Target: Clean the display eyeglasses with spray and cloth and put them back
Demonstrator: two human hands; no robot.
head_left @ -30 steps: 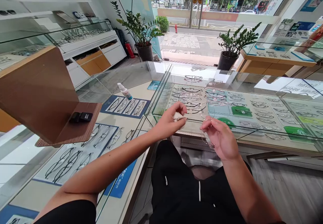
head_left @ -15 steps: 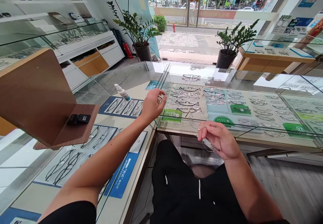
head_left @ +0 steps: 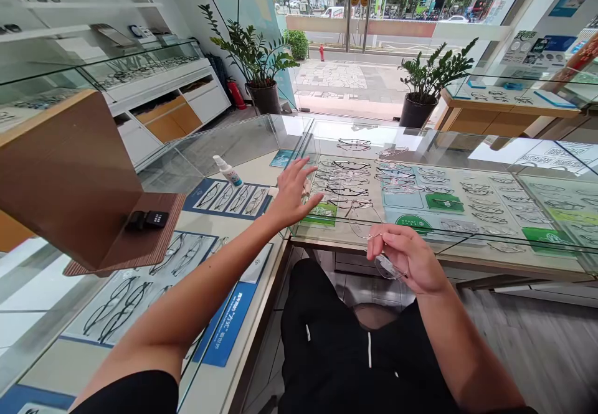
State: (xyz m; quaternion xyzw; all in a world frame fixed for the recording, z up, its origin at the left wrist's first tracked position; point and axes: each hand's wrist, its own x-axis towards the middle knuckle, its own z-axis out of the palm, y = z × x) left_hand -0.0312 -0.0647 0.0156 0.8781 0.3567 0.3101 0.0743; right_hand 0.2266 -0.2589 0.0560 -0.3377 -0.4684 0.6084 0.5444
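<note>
My right hand (head_left: 406, 255) pinches a pair of thin round-rimmed eyeglasses (head_left: 365, 221) above the counter's front edge. One lens sticks up past the fingertips and the other hangs below them. My left hand (head_left: 295, 195) is over the corner where the glass counters meet, its fingers spread and thumb apart. A small pale thing (head_left: 306, 185) shows between that thumb and the fingers; what it is I cannot make out. Left of this hand, a white spray bottle (head_left: 228, 172) stands slightly tilted in view on the glass.
Rows of eyeglass frames (head_left: 348, 174) lie under the glass of the counter (head_left: 336, 230) ahead. At left, a brown board stand (head_left: 70, 177) holds a small black device (head_left: 154, 218). Potted plants (head_left: 265, 98) flank the doorway beyond.
My left hand has opened from a curled pinch to spread fingers and shifted slightly right. My right hand keeps the eyeglasses in almost the same place.
</note>
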